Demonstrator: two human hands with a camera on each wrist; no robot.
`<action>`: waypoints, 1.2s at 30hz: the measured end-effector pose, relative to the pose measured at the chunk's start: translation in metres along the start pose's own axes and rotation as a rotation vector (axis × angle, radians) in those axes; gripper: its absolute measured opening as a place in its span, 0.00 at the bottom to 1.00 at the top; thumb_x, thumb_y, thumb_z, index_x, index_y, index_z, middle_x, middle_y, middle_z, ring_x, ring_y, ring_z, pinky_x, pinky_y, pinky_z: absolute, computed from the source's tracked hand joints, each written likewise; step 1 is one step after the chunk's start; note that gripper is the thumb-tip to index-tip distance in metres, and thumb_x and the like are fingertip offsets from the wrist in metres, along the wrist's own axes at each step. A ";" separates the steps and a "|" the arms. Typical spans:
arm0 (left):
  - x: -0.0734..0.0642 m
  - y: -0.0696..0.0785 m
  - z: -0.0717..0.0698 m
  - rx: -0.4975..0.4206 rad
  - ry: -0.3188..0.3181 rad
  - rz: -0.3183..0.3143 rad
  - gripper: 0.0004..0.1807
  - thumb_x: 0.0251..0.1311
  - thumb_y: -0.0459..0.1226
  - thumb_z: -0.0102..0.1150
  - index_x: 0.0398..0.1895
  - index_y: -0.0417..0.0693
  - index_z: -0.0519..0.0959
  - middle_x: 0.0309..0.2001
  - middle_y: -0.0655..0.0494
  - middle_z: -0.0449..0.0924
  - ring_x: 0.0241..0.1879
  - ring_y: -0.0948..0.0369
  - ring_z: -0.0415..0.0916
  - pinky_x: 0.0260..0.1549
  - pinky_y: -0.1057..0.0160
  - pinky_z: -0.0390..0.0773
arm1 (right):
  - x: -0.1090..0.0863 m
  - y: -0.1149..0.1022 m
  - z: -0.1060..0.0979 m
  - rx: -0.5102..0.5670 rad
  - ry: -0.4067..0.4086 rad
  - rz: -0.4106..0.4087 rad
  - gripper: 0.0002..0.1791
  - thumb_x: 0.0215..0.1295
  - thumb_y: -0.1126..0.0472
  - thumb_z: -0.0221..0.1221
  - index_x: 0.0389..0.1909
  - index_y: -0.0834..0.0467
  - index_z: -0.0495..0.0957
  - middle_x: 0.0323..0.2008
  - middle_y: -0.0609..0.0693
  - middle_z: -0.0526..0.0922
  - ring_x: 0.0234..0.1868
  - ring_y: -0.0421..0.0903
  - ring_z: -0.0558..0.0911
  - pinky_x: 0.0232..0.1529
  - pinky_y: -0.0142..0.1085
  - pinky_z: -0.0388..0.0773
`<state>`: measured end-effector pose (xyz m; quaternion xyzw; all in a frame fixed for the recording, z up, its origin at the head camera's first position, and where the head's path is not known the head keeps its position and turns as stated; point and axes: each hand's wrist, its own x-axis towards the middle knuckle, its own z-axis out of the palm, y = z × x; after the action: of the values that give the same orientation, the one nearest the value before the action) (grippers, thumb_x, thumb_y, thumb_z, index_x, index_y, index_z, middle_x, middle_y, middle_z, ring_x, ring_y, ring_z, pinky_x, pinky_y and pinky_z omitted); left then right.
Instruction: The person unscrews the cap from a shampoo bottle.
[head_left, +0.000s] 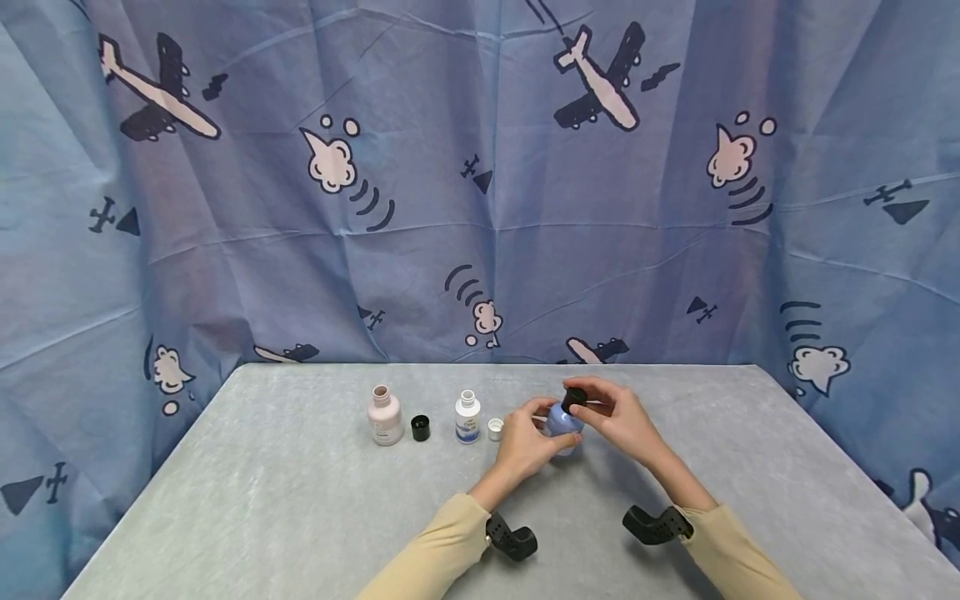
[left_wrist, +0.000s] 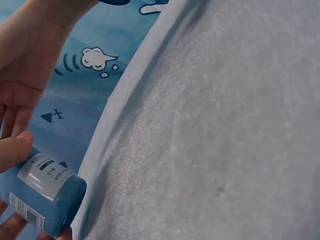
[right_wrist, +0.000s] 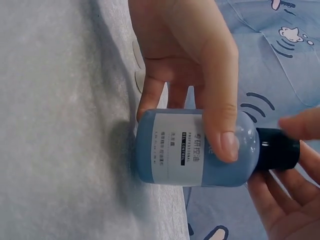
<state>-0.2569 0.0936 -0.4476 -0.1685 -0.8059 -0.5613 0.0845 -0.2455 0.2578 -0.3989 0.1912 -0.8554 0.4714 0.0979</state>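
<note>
A blue bottle (head_left: 564,422) with a white printed label stands slightly tilted at the right of the group. My left hand (head_left: 525,442) grips its body, with the thumb across the label side in the right wrist view. At the bottle's mouth sits a black cap (right_wrist: 278,149), which my right hand (head_left: 618,417) pinches between thumb and fingers. The left wrist view shows the bottle's lower body (left_wrist: 70,200) and labels, but the cap is hidden there. Whether its base touches the table cannot be told.
Left of my hands stand an uncapped pale pink bottle (head_left: 386,419) and a smaller uncapped white bottle (head_left: 467,418). A loose black cap (head_left: 421,427) lies between them; a white cap (head_left: 495,429) lies close to my left hand. Behind the grey-covered table (head_left: 300,517) hangs a blue curtain (head_left: 420,183).
</note>
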 end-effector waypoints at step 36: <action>-0.004 0.003 0.003 0.068 0.077 0.009 0.29 0.38 0.45 0.78 0.48 0.50 0.82 0.39 0.55 0.86 0.34 0.64 0.80 0.34 0.74 0.74 | -0.001 -0.009 0.004 -0.166 0.159 0.172 0.25 0.56 0.48 0.68 0.51 0.56 0.78 0.48 0.56 0.82 0.45 0.53 0.82 0.40 0.40 0.80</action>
<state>-0.2524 0.0968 -0.4476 -0.1475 -0.8199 -0.5392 0.1235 -0.2409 0.2502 -0.3942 0.0706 -0.8942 0.4193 0.1400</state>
